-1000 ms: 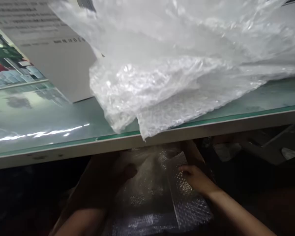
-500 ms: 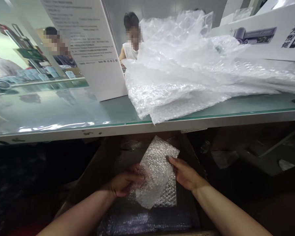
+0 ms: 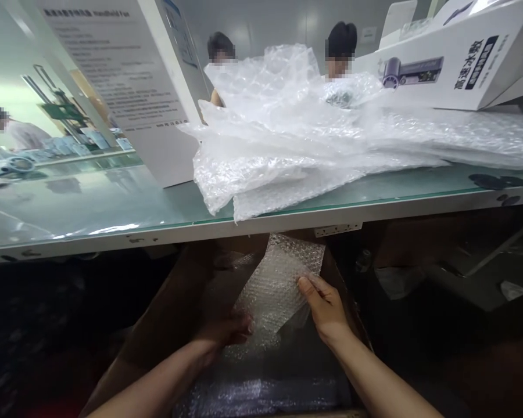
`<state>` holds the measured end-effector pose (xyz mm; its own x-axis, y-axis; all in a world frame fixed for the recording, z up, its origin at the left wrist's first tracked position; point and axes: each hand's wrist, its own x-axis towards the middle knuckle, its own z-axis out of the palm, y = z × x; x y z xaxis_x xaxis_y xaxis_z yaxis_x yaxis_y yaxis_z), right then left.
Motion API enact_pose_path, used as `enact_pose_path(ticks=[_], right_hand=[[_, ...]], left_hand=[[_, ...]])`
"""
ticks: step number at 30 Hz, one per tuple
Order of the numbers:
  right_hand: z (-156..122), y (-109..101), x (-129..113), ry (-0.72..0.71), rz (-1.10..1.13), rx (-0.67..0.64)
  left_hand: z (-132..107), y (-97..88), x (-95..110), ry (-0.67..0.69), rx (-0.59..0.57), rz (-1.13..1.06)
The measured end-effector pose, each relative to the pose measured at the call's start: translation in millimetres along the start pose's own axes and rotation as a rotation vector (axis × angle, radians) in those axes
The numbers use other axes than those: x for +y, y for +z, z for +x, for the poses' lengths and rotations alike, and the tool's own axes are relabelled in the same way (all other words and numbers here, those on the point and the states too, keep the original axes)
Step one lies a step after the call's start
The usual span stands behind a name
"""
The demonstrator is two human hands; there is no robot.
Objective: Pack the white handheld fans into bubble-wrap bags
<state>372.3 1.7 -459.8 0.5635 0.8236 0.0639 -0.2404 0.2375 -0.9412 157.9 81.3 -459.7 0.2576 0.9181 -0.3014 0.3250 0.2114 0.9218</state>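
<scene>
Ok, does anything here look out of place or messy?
The bubble wrap pile on the table is crumpled and hangs over the front edge. Below, the left hand and right hand hold a small sheet over a cardboard box; nothing looks spilled or damaged.

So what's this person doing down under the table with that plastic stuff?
The person holds a small bubble-wrap sheet in both hands, just below the table edge. The left hand grips its lower end and the right hand its side. Beneath it sits an open cardboard box with more wrap inside. On the table lies a big pile of bubble wrap, with white product boxes beside and behind it.
</scene>
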Motion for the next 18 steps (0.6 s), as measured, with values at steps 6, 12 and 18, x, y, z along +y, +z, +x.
enact_pose_path(ticks=[6,12,18], right_hand=[[9.4,-18.4,8.5,0.248,-0.105,0.158],[17.1,-32.6,-9.3,-0.030,-0.511,-0.138],[-3.9,-9.3,-19.0,-0.109,-0.513,-0.593]], left_hand=[[22.1,-30.0,40.3,0.151,0.116,-0.080],[5.3,-37.6,81.9,0.215,-0.298,0.155],[-4.5,8.6,80.6,0.483,-0.392,0.441]])
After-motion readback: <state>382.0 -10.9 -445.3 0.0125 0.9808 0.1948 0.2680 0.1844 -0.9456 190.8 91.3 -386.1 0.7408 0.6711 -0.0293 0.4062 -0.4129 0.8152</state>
